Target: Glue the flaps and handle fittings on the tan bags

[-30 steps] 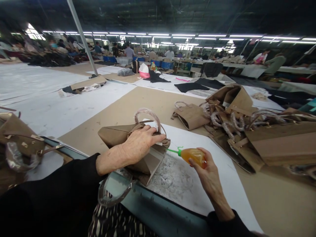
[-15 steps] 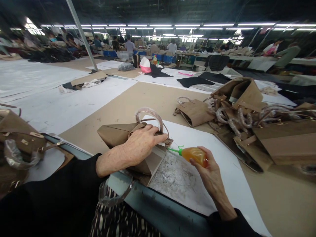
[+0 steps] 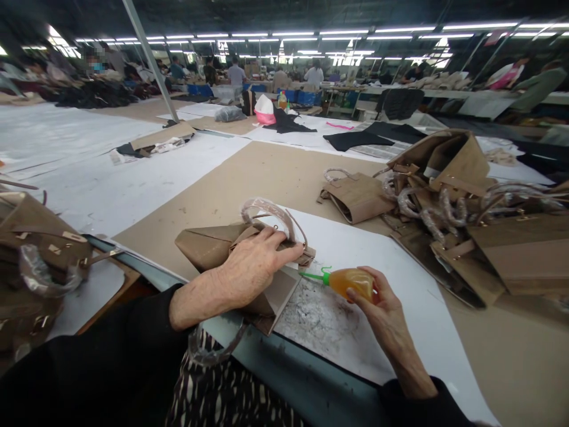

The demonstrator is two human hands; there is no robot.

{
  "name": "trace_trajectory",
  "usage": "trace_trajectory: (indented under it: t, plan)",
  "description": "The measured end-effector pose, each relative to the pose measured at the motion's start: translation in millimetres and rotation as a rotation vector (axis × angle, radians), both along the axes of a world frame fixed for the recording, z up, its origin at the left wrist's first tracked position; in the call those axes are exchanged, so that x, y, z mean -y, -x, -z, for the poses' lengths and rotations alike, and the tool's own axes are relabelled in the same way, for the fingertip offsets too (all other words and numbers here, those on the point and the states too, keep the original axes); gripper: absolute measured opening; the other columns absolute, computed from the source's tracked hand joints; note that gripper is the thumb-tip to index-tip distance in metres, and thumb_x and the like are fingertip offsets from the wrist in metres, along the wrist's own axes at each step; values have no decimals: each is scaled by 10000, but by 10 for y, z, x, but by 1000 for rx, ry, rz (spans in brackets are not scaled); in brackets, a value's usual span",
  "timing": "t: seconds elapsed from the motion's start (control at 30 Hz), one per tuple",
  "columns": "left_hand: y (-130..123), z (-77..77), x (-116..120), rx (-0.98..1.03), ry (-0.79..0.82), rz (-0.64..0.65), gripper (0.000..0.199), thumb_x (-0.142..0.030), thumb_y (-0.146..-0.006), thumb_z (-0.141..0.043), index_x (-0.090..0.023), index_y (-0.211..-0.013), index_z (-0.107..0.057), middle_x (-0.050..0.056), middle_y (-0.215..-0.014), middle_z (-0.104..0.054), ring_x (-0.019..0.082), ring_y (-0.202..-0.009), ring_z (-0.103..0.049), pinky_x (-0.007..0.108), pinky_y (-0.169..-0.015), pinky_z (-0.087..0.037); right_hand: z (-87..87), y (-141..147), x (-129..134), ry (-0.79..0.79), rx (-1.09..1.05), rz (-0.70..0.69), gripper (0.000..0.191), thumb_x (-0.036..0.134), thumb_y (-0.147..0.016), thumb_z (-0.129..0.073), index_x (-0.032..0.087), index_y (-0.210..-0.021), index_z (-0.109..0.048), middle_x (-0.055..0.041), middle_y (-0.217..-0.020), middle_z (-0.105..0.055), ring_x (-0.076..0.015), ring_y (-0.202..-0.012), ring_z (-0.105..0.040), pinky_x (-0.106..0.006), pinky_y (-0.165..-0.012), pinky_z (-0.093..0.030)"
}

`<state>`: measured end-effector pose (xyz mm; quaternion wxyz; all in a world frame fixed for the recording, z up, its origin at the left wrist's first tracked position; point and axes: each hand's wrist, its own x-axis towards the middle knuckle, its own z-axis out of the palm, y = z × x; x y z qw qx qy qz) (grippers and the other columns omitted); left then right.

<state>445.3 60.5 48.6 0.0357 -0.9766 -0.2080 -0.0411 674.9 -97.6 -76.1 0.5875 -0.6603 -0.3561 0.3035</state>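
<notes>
A brown handbag (image 3: pixel 204 242) lies on its side at the table's near edge, one plastic-wrapped handle (image 3: pixel 271 209) standing up and another hanging over the edge. My left hand (image 3: pixel 255 264) presses on the bag below the upright handle, fingers bent over its flap. In my right hand (image 3: pixel 382 302) is a squeeze bottle (image 3: pixel 351 283) of amber liquid, gripped between thumb and fingers. Its green nozzle points left, and the tip is at the bag's edge, just below my left hand; whether it touches cannot be made out.
More brown bags (image 3: pixel 511 249) are heaped on the right, and others (image 3: pixel 40 261) stand at the left edge. A metal pole (image 3: pixel 153 65) rises from the table behind. Black fabric pieces (image 3: pixel 355 140) lie farther back. Several people are at distant tables.
The view has shifted slightly. My right hand and the bottle are turned a little, the nozzle lying more level. My left hand keeps its place on the bag.
</notes>
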Motion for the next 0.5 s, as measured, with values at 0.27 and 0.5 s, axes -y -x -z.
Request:
trace_trajectory:
  t: [0.27, 0.5]
  plan:
    - [34, 13, 34, -11, 26, -3, 568, -36, -820, -455, -296, -1323, -510, 91, -1190, -572, 262, -1118, -522, 357, -792, -509, -60, 129, 60, 12, -77, -19, 486, 444, -747, -800, 251, -1125, -564, -21, -949, -622, -241, -833, -589, -320, -700, -538]
    - [54, 22, 34, -32, 4, 9, 586, -43, -822, -452, -305, -1346, -487, 90, -1230, -556, 268, -1136, -508, 360, -806, -492, -78, 220, 145, 30, -135, -30, 499, 435, -724, -816, 245, -1115, -571, -34, -953, -639, -240, -827, -597, -309, -678, -548]
